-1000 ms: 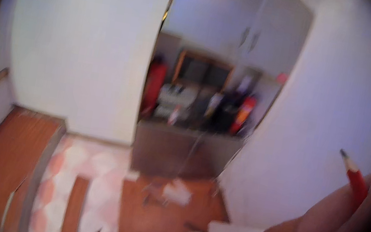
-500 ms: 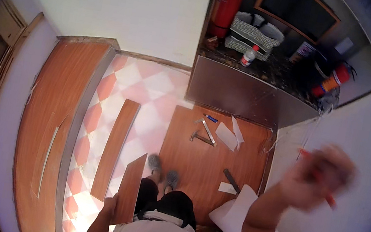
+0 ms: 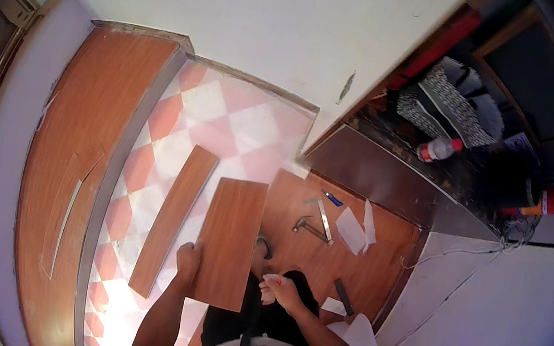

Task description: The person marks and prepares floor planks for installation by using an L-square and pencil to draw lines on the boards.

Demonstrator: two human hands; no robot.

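Note:
My left hand (image 3: 188,260) grips the left edge of a short wood-look floorboard (image 3: 230,238), which I hold up in front of me with its brown face showing. Close to the board's lower right, my right hand (image 3: 283,293) is closed in front of my legs. A bit of a slim red pen-like stick (image 3: 278,281) shows between its fingers; most of the stick is hidden. Beyond the held board, a longer floorboard (image 3: 175,222) lies on the pink-and-white checked tiles (image 3: 248,128).
On the laid brown flooring (image 3: 289,189) are a hammer (image 3: 312,230), a square (image 3: 323,218), a blue-handled cutter (image 3: 331,198), white sheets (image 3: 351,230) and a dark-handled tool (image 3: 344,296). A brown raised step (image 3: 102,87) runs along the left. A counter (image 3: 398,138) bears a bottle (image 3: 439,149).
My right hand has come down from the raised right side to near my lap, still with the red stick. The floorboard in my left hand has turned its face towards me. The view has swung left.

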